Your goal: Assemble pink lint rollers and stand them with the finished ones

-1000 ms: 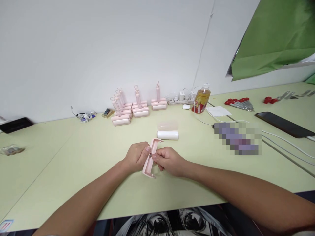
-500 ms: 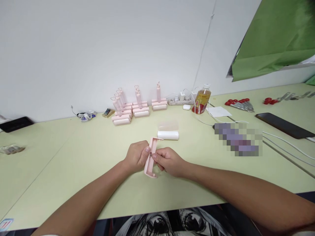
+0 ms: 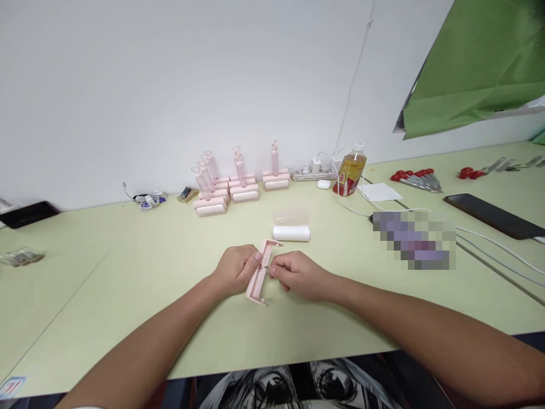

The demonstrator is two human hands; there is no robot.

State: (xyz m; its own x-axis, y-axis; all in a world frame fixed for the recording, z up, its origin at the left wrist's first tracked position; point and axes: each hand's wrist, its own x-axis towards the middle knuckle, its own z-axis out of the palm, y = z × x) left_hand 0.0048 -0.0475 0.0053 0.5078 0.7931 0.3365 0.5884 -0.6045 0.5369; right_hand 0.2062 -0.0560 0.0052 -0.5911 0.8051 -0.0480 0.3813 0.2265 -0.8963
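Note:
In the head view my left hand point(image 3: 236, 270) grips a pink lint roller frame point(image 3: 258, 279) above the table, its hollow side turned to the right. My right hand point(image 3: 300, 275) is just right of the frame, thumb and fingers pinched together. A tiny dark piece shows between its fingertips and the frame's middle, too small to name. Beyond the hands lies a white sticky-paper roll point(image 3: 292, 233), and behind that a clear pinkish cover point(image 3: 292, 216).
Several pink lint rollers point(image 3: 244, 193) stand along the wall. A drink bottle point(image 3: 349, 173), a power strip point(image 3: 313, 175) and white cables are at the back right. A black phone point(image 3: 489, 216) and red-handled tools point(image 3: 417, 179) lie farther right. Coiled cables point(image 3: 150, 200) sit at the left.
My right hand has drawn slightly right, away from the frame, leaving a small gap. The frame has tilted a little in my left hand.

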